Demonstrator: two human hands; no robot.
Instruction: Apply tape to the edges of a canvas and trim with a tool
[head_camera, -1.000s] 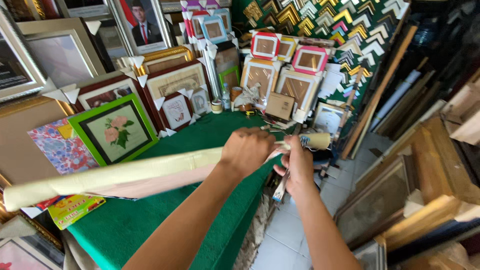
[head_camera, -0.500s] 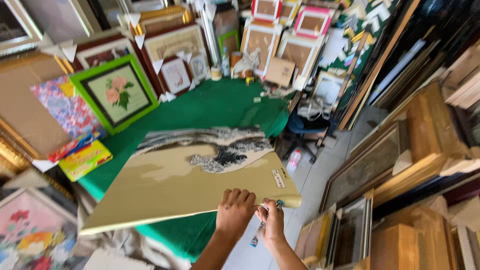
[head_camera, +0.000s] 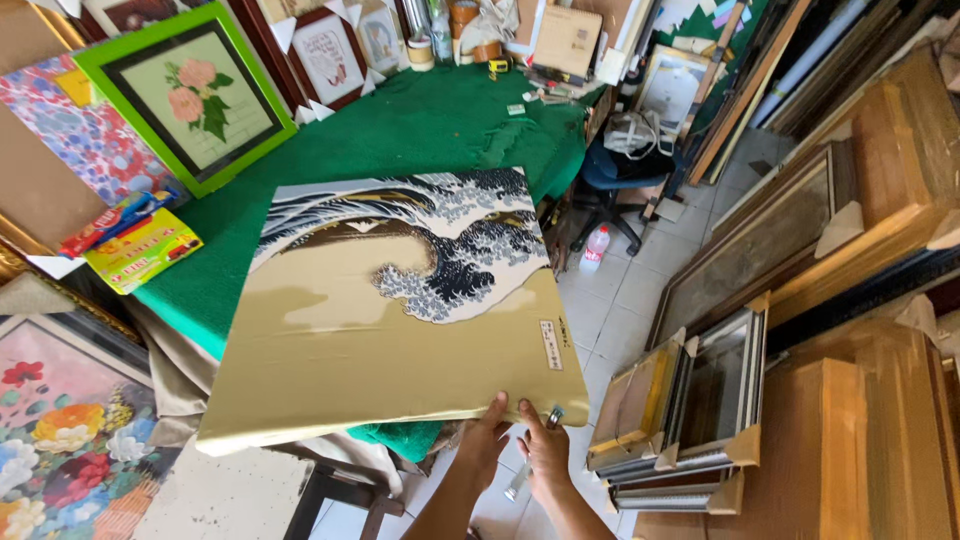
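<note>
Green table (head_camera: 430, 130) spans the upper centre, partly hidden by the print (head_camera: 400, 300), which fills mid-frame and overhangs the table's near edge. Left hand (head_camera: 485, 440) pinches the print's lower edge. Right hand (head_camera: 545, 455), beside it, touches that edge; a slim object beneath it is indistinct, grip unclear.

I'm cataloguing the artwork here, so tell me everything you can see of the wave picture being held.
The wave picture is a flat, unframed rectangular panel, seemingly a stretched canvas print. A dark blue wave with white foam curls across its upper part; below is plain tan, with a small pale label near the right edge. It is tilted face-up over the green-covered table. The left hand and right hand grip its near edge, the right also holding a small metal tool.
</note>
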